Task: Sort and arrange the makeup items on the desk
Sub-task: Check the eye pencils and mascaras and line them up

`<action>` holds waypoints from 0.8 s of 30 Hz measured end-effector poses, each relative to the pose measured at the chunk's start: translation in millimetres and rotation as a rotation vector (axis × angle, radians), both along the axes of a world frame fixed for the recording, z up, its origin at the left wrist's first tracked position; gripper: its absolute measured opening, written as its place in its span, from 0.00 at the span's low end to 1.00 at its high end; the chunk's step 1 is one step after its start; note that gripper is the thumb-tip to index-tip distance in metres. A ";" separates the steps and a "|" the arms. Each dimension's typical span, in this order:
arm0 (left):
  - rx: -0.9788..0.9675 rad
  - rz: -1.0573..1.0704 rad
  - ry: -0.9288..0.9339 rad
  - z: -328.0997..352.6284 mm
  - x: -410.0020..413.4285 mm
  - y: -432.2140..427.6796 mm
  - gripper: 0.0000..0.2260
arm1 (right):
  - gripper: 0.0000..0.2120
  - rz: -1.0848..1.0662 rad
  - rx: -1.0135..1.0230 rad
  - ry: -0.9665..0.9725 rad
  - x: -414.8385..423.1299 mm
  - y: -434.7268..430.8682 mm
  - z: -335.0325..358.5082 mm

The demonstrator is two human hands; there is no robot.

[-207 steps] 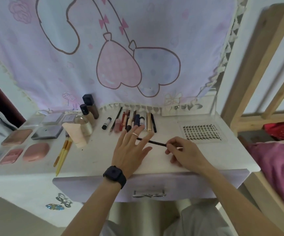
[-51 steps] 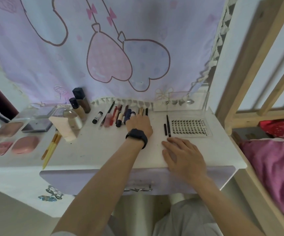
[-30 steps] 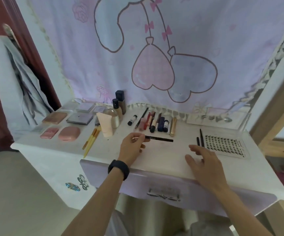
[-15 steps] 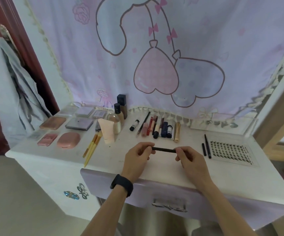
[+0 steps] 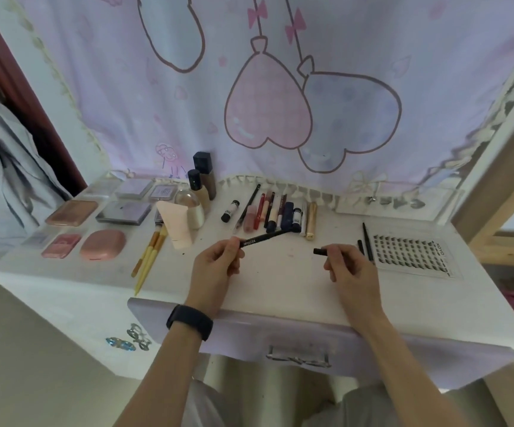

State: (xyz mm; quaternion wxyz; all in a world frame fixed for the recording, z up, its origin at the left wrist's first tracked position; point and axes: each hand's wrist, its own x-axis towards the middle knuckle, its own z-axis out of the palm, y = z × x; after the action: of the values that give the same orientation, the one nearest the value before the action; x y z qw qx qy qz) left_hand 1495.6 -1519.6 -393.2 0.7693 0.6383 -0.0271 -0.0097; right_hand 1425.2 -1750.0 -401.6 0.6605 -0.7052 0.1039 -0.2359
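Slim black eyeliner pencil w/ white lettering [image 5: 263, 237] is up off the desk, pinched at its near end by my left hand [image 5: 215, 266], far tip angled toward the row of lipsticks and pens [image 5: 275, 212] at the back. Its small black cap [image 5: 320, 251] sits in my right hand [image 5: 349, 268], fingers closed round it, well apart from the pencil. Looks like I'm checking the tip, so next is prob recapping: line cap up w/ the open end, push straight on, don't jab the point sideways or it'll snap or smear. Then lay it parallel beside the two thin black pencils [image 5: 366, 241] near the clear lash tray [image 5: 411, 252], on the white desk top [image 5: 280, 282], not across them.
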 end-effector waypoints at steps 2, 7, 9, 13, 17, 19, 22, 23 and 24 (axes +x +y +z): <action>-0.085 0.013 0.035 -0.2 0.0 -1.6 0.11 | 0.07 0.029 0.004 -0.012 -0.4 1.8 0.5; -0.214 0.032 0.119 0.9 0.8 -2.8 0.06 | 0.05 0.032 0.065 -0.040 -1.2 0.8 1.8; -0.244 0.031 0.155 2.0 2.0 -2.7 0.06 | 0.05 0.031 0.078 -0.036 -0.6 3.0 2.0; -0.238 0.038 0.193 4.9 3.1 -3.8 0.04 | 0.05 -0.006 0.074 -0.009 -0.3 3.7 0.4; -0.021 0.054 0.147 6.3 0.4 -10.1 0.01 | 0.05 -0.069 0.000 -0.007 -2.3 8.4 -1.3; 0.098 0.047 0.120 8.1 -0.9 -15.0 0.02 | 0.06 -0.122 -0.045 -0.022 -3.1 12.0 -0.6; 0.263 0.017 0.078 10.2 -3.5 -23.5 0.04 | 0.06 -0.180 -0.147 -0.034 -8.7 14.6 -0.5; 0.320 0.003 0.058 10.9 -5.0 -27.6 0.04 | 0.06 -0.198 -0.213 -0.038 -12.7 13.5 -1.6; 0.373 -0.014 0.028 11.3 -7.0 -32.4 0.04 | 0.07 -0.220 -0.302 -0.044 -17.5 11.1 -2.9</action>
State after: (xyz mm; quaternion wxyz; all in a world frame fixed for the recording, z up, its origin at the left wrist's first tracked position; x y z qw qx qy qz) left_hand 1488.7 -1552.0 -381.9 0.6377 0.7695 -0.0184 -0.0286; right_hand 1407.6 -1738.9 -404.6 0.5195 -0.7754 0.1293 -0.3349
